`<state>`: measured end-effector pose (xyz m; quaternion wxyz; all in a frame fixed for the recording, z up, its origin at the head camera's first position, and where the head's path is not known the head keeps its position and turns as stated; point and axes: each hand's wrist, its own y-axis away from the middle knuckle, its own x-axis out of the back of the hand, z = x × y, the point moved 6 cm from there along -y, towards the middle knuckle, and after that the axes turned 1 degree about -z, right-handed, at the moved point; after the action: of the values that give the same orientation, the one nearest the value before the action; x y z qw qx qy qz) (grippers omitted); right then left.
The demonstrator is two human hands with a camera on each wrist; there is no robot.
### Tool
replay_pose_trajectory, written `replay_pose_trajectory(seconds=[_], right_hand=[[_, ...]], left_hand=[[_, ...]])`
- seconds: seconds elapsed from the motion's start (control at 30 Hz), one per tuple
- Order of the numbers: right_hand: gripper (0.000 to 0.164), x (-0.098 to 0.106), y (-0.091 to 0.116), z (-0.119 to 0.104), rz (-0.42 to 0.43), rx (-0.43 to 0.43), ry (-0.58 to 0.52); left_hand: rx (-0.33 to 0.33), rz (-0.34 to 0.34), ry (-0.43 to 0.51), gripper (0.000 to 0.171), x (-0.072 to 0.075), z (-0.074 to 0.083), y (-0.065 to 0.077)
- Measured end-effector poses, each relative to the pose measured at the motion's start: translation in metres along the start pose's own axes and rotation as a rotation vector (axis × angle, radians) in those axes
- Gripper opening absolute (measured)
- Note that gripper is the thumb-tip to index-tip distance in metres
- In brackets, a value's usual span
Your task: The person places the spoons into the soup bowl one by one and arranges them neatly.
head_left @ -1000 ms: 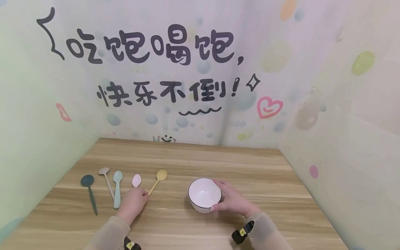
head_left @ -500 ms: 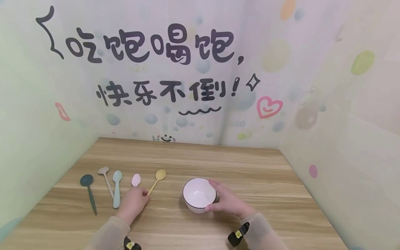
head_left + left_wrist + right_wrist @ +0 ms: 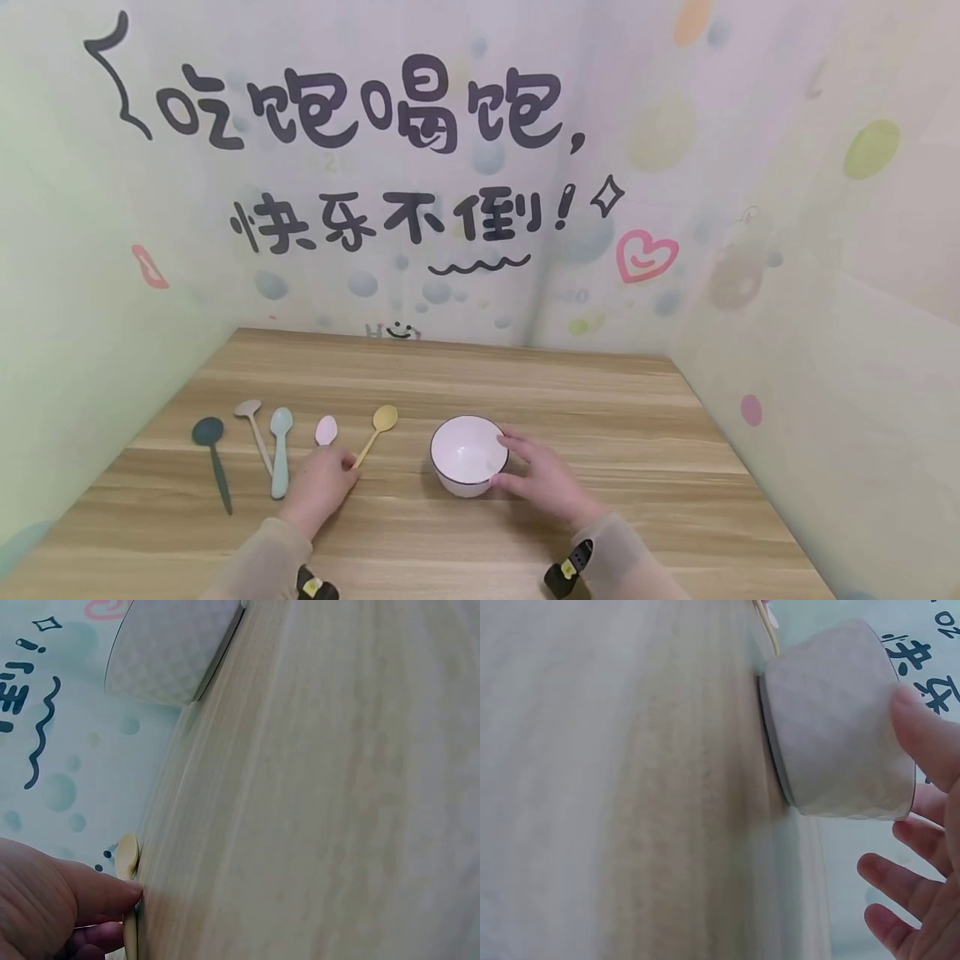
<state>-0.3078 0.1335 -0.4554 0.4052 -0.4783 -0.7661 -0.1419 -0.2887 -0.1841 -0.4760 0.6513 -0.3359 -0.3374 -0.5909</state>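
Note:
My left hand (image 3: 322,487) pinches the handle of a yellow spoon (image 3: 385,418) between thumb and fingers; the spoon's head points away to the right, and the left wrist view shows the spoon (image 3: 127,856) beyond the thumb. My right hand (image 3: 547,483) is at the right side of a white bowl (image 3: 468,450) with a dark rim, standing upright on the table. Up close, the thumb meets the textured wall of the bowl (image 3: 840,720) near its rim, while the other fingers of the right hand (image 3: 930,847) spread out, fairly straight.
Left of the yellow spoon lie a pink spoon (image 3: 326,430), its handle hidden by my left hand, a light blue spoon (image 3: 281,446), a beige utensil (image 3: 258,433) and a dark green spoon (image 3: 216,458). Walls close off the wooden table (image 3: 615,400) behind and at both sides.
The bowl has moved left and slightly farther back with my right hand beside it; less of that hand now overlaps the bowl. My left hand has stayed at the yellow spoon.

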Motion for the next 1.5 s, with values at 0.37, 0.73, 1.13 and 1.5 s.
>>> replay_pose_trajectory(seconds=[0.37,0.73,1.13,1.5], right_hand=[[0.073,-0.0005,0.0026,0.0023,0.071,-0.03,-0.001],[0.068,-0.001,0.0087,0.0014,0.13,-0.038,0.061],[0.067,-0.0005,0.009,0.001,0.145,-0.047,0.053],[0.065,0.0001,0.0097,-0.0012,0.156,-0.043,0.068]], left_hand=[[0.052,-0.025,0.014,0.024,-0.0007,-0.0006,-0.0006],[0.052,-0.027,0.03,0.013,-0.001,0.0006,0.0017],[0.018,0.002,-0.005,0.01,0.0034,0.0039,0.0021],[0.025,-0.031,0.015,0.01,0.0014,0.0008,0.0017]])
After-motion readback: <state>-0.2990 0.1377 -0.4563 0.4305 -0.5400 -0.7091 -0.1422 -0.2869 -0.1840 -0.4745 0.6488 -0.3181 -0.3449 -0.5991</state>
